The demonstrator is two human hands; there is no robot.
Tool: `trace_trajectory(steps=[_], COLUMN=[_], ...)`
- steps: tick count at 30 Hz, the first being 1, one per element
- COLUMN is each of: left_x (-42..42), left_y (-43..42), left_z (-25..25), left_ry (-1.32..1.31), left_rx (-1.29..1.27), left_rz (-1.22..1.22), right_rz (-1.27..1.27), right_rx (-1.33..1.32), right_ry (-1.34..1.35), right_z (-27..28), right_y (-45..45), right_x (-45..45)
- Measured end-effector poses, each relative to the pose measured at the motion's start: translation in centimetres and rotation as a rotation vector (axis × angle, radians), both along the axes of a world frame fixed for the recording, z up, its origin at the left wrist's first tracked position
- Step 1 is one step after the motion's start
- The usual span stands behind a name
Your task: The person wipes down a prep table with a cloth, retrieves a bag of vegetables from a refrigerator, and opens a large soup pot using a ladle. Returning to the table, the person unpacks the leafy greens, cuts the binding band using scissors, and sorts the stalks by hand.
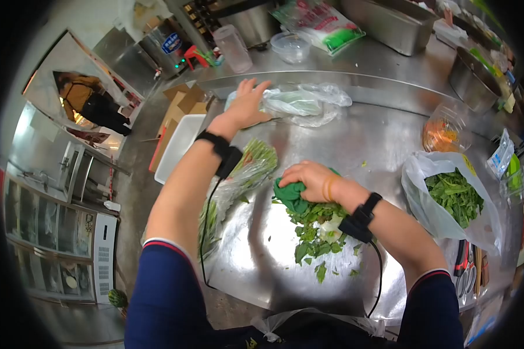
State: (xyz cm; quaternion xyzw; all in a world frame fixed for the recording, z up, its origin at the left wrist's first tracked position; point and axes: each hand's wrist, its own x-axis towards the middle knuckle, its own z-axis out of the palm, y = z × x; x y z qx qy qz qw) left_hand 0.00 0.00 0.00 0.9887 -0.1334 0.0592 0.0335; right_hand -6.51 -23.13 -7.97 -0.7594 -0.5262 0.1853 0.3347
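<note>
My right hand (311, 181) is closed around a bunched green cloth (291, 196) on the steel counter (343, 139). Loose green leaves (317, 235) and a pale piece (330, 228) lie under and beside that hand. Farther off, my left hand (247, 106) has its fingers spread over the near end of a clear plastic bag (308, 103) with something green inside; whether it touches the bag is hard to tell. Plastic-wrapped green stalks (253, 163) lie beside my left forearm.
A white bag of leaves (454, 198) stands at the right, near an orange-filled container (442, 134) and scissors (466, 273). A white bin (179, 148) sits left of the counter. The back shelf holds a plastic jug (233, 49) and a metal pot (474, 78). Another person (87, 99) bends far left.
</note>
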Motion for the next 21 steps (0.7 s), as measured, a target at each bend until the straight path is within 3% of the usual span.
trace_trajectory(steps=[2,4,5,9,11,13,16,18,21], left_x=[-2.7,-10.4,-13.3,-21.7,-23.8,-24.8,-27.3,-30.5,-35.8], left_y=[2.2,4.3,5.4,8.7,6.4,5.6,6.5,8.4,10.7], left_z=[0.8,3.6,2.9,-2.2,-1.8,-0.9,0.0,1.2,2.2], left_ry=[-0.072,0.334,0.378,0.454,0.393,0.332,0.244,0.088,-0.054], left_rx=[0.148,-0.009,-0.071,-0.207,-0.153,-0.099,-0.168,-0.457,-0.831], left_rz=[0.022,0.088,0.163,0.363,0.427,0.483,0.608,0.627,0.632], right_rz=[-0.019,-0.106,-0.184,-0.491,-0.722,-1.014,-1.014,-0.765,-0.607], right_rx=[0.279,0.396,0.395,0.446,0.187,-0.327,-0.461,-0.339,-0.315], right_ry=[-0.115,-0.237,-0.232,0.048,-0.055,-0.375,-0.303,-0.405,-0.359], right_z=[1.5,7.6,8.8,7.2,0.3,-5.8,-3.7,-4.5,-3.0], right_y=[-1.5,-4.4,-5.6,-10.9,-14.6,-14.7,-10.7,-8.1,-1.3], right_x=[-0.4,-4.7,-4.8,-1.3,2.9,3.5,1.5,2.4,0.9])
